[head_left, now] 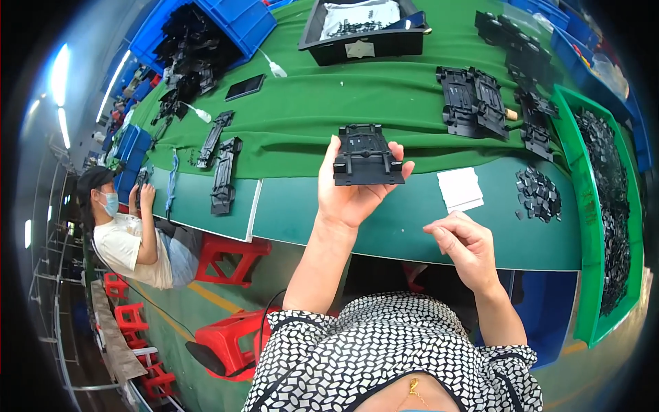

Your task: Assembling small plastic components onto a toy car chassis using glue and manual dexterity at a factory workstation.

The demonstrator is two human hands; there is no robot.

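My left hand [351, 196] is wrapped from below around a black plastic part [368, 154] shaped like a toy car chassis, held up over the table's near edge. Its fingertips show along the part's right side. Just above the near edge, to the right of the part, my right hand [465, 248] is closed with thumb and forefinger together. Whatever they may pinch is too small to make out. Beyond this hand lies a stack of white square sheets [460, 189], and beside it a pile of small black pieces [537, 194].
A green crate [585, 226] of small black pieces stands at the right. More chassis-like parts [473, 101] lie on the green cloth [302, 103]. At the back are a black tray [364, 49] and a blue crate [240, 27]. A masked co-worker [137, 237] sits at left, near red stools [230, 336].
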